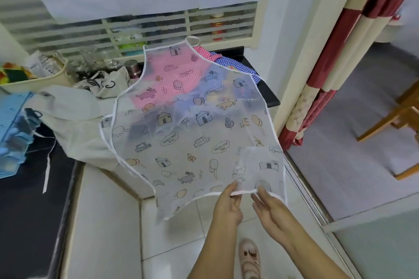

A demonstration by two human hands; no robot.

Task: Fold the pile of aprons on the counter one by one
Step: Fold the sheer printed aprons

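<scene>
A see-through plastic apron (192, 133) printed with houses, cars and rabbits lies spread over the black counter (269, 97), its lower part hanging off the front edge. My left hand (229, 204) pinches the white-trimmed bottom hem. Just to its right, my right hand (267, 206) touches the same hem with fingers nearly straight. Under the apron show a pink checked apron (204, 52) and a blue checked apron (235, 63). A cream apron (74, 115) with loose ties lies to the left.
Glass jars (90, 61), a cream bag (106, 84) and a basket (34, 79) stand at the counter's back left. A blue rack (13, 133) sits at the left edge. A red-and-cream curtain (328, 75) and a doorway with wooden furniture (399, 115) are on the right.
</scene>
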